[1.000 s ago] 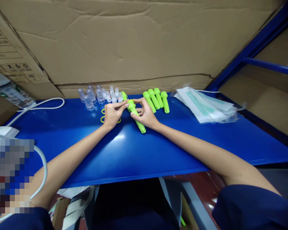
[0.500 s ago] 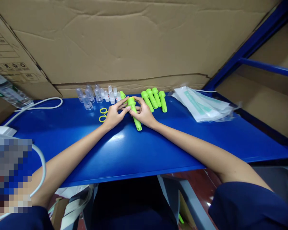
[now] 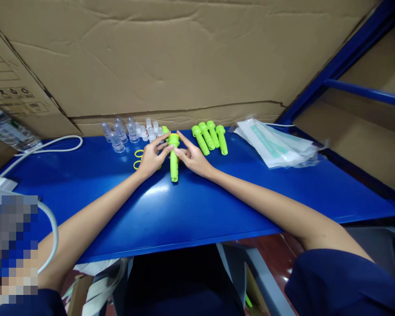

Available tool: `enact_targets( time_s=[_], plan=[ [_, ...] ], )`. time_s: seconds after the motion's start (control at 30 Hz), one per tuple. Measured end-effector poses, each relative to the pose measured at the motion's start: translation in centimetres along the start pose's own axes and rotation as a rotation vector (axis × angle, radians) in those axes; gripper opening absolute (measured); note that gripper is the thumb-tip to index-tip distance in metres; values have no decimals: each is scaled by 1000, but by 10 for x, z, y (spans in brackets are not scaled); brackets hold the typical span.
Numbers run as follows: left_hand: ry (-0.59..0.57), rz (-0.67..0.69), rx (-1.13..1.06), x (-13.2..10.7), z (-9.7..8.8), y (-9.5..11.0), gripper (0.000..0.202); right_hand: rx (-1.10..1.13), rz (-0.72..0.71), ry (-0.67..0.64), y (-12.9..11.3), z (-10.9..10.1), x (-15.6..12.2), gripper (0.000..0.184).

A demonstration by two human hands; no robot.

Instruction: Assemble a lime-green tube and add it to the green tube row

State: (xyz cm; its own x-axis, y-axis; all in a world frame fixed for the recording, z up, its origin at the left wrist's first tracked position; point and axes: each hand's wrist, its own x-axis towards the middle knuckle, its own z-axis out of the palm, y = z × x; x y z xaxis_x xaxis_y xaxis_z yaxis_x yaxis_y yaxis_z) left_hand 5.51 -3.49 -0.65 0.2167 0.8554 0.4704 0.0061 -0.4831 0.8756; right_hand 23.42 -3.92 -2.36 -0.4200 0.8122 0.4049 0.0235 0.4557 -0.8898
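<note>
Green tube (image 3: pixel 174 163) – long axis runs near-far, cap end away | left hand (image 3: pixel 150 157), right hand (image 3: pixel 191 158) pinch its cap | blue counter (image 3: pixel 217 197)

The blue worktop (image 3: pixel 217 197) carries a cluster of clear plastic caps (image 3: pixel 118 131) and small white-tipped pieces (image 3: pixel 151 129) along its back edge. Nearby lie two yellow rings (image 3: pixel 138 159), four green tubes (image 3: pixel 209 137) side by side, and a stack of sealed pouches (image 3: pixel 276 142) at the right. A white cable (image 3: pixel 49 147) lies at the left end.
</note>
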Motion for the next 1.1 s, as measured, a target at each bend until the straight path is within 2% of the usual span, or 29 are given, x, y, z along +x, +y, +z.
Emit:
enact_targets(
  time_s=[0.17,0.37,0.5,0.63,0.87,1.1],
  plan=[
    [-2,23,45,2,-4,-4,63,57,-21,-54,0,3,-1,104],
    [26,54,202,0,-5,0,52,70,63,2,2,4,-3,107],
    [43,71,227,-2,-4,3,48,80,66,45,1,5,-2,110],
    [81,96,251,-3,-2,3,39,78,49,77,-5,7,-3,106],
    [126,104,288,-6,0,4,29,30,52,126,-9,9,-5,88],
    [147,94,339,-9,2,8,26,8,81,148,-13,10,-6,86]
  ],
)
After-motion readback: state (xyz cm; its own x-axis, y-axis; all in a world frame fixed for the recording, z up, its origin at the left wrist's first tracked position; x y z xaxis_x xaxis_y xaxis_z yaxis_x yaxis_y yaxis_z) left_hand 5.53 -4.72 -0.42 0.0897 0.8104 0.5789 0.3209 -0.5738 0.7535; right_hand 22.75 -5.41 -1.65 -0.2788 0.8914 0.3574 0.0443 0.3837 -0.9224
